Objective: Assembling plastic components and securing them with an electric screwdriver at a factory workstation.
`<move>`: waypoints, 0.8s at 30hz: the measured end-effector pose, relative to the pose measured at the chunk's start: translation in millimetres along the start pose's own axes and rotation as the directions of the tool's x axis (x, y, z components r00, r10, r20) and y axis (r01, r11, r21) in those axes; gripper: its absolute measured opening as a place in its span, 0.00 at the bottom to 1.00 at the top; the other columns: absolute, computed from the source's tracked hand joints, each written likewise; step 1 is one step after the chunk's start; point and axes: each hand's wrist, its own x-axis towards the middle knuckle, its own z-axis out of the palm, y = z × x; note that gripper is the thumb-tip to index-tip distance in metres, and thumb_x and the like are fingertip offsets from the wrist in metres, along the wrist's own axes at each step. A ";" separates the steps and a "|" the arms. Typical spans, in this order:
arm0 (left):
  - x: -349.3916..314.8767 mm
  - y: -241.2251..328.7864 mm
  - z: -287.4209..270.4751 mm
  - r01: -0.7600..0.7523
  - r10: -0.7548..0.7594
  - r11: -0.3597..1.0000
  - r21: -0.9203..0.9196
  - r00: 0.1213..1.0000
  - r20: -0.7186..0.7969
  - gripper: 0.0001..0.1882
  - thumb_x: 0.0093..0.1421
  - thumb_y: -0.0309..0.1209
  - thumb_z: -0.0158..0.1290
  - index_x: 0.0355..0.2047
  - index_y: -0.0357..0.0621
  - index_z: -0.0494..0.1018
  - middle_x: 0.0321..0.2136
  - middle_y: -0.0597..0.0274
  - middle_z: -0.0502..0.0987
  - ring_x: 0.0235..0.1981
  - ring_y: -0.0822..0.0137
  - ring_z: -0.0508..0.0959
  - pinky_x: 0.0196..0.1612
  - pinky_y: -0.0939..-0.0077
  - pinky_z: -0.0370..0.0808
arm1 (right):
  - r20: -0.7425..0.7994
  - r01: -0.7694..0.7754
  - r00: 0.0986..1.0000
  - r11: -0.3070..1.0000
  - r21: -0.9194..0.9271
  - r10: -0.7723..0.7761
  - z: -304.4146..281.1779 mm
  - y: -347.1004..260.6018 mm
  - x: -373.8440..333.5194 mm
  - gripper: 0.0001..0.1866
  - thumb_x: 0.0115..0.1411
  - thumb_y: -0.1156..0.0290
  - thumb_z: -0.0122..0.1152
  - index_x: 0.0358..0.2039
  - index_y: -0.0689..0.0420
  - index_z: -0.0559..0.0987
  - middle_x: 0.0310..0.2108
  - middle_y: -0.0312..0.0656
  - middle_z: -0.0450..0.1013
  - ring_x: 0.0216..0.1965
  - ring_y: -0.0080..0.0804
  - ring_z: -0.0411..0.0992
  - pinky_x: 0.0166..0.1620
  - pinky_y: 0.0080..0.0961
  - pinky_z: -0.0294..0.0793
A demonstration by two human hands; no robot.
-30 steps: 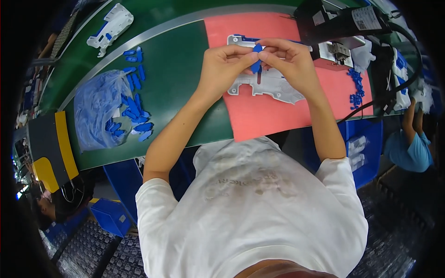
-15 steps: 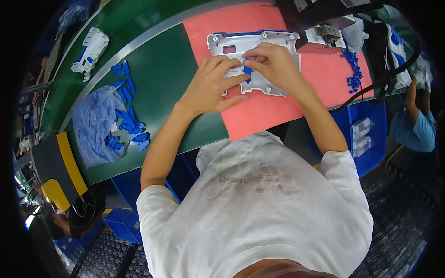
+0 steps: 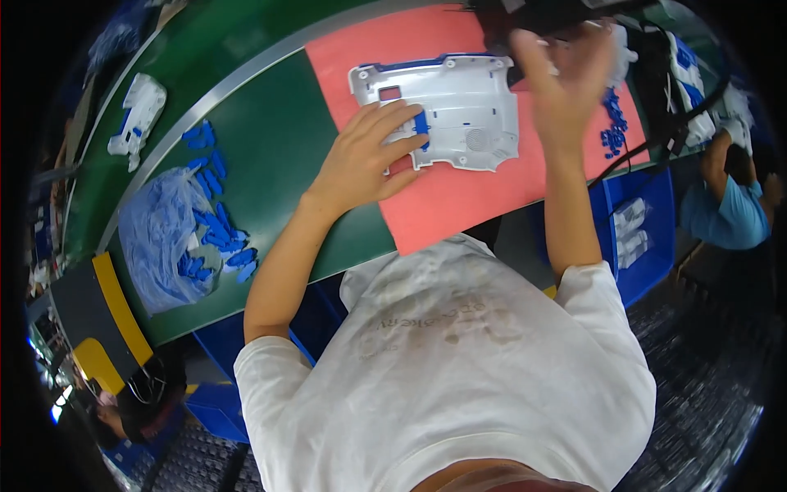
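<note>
A white plastic housing (image 3: 457,105) with a blue edge lies hollow side up on a pink mat. My left hand (image 3: 361,156) rests over its lower left part, fingers spread and in contact with it. Beside those fingertips a blue plastic piece (image 3: 421,129) sits in the housing, partly covered by the hand. My right hand (image 3: 566,90) is raised to the right of the housing, near the dark equipment at the back. Motion smears its fingers, so whether it holds anything is unclear.
Small blue parts (image 3: 613,127) lie on the pink mat (image 3: 467,205) at right. A plastic bag (image 3: 156,238) with several blue pieces (image 3: 217,230) sits at left. Another white housing (image 3: 139,115) lies far left. A black cable (image 3: 672,135) crosses the right side; a co-worker's blue sleeve (image 3: 721,215) shows beyond.
My right hand has left the blue piece and moved right and away, up off the housing. My left hand stays on the housing. The whole view has shifted slightly.
</note>
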 end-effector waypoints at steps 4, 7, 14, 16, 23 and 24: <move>-2.4 -0.5 2.2 0.009 -0.010 0.999 -0.035 1.000 -0.024 0.21 0.46 0.33 0.65 0.42 0.44 0.78 0.55 0.52 0.72 0.56 0.50 0.72 0.58 0.54 0.68 | 0.177 -0.237 0.954 0.971 -0.044 0.241 -7.5 21.9 3.9 0.32 0.55 0.81 0.66 0.59 0.63 0.63 0.46 0.39 0.73 0.48 0.27 0.71 0.53 0.26 0.69; -2.0 10.6 4.2 0.049 -0.052 0.998 -0.042 0.997 -0.055 0.21 0.46 0.32 0.66 0.43 0.42 0.78 0.56 0.52 0.72 0.57 0.48 0.70 0.59 0.54 0.68 | -0.202 0.107 0.973 0.993 -0.056 -0.116 -41.8 3.6 27.0 0.08 0.54 0.84 0.64 0.35 0.63 0.77 0.25 0.40 0.74 0.27 0.30 0.75 0.38 0.30 0.79; 8.8 18.9 8.8 0.121 -0.114 0.991 0.055 0.986 -0.118 0.22 0.46 0.31 0.67 0.43 0.42 0.78 0.55 0.53 0.73 0.55 0.50 0.72 0.55 0.59 0.72 | -0.271 0.227 0.943 0.968 0.108 -0.191 -84.6 -3.7 63.8 0.06 0.55 0.82 0.61 0.23 0.63 0.74 0.15 0.42 0.71 0.15 0.30 0.71 0.23 0.26 0.74; 8.9 16.6 11.3 0.122 -0.110 0.989 0.084 0.985 -0.132 0.22 0.45 0.32 0.67 0.42 0.42 0.79 0.54 0.53 0.73 0.54 0.50 0.72 0.54 0.60 0.73 | -0.168 0.174 0.970 0.984 -0.031 -0.176 -79.2 11.2 59.7 0.06 0.54 0.84 0.62 0.23 0.62 0.75 0.14 0.39 0.71 0.15 0.26 0.70 0.22 0.21 0.71; 10.6 7.5 16.6 0.081 -0.063 0.990 0.117 0.987 -0.148 0.21 0.44 0.33 0.66 0.40 0.43 0.80 0.52 0.56 0.75 0.52 0.50 0.73 0.52 0.58 0.73 | -0.061 0.063 0.996 0.997 -0.034 -0.065 -77.2 21.0 41.8 0.09 0.52 0.86 0.64 0.34 0.65 0.77 0.15 0.38 0.71 0.15 0.24 0.70 0.21 0.20 0.69; 8.4 5.8 18.2 0.085 -0.067 0.989 0.117 0.986 -0.150 0.21 0.44 0.33 0.66 0.40 0.44 0.80 0.52 0.57 0.75 0.52 0.50 0.72 0.52 0.57 0.73 | -0.067 0.046 0.997 0.998 0.032 -0.044 -69.6 11.4 39.2 0.16 0.52 0.87 0.63 0.43 0.66 0.73 0.16 0.38 0.71 0.15 0.24 0.69 0.21 0.20 0.69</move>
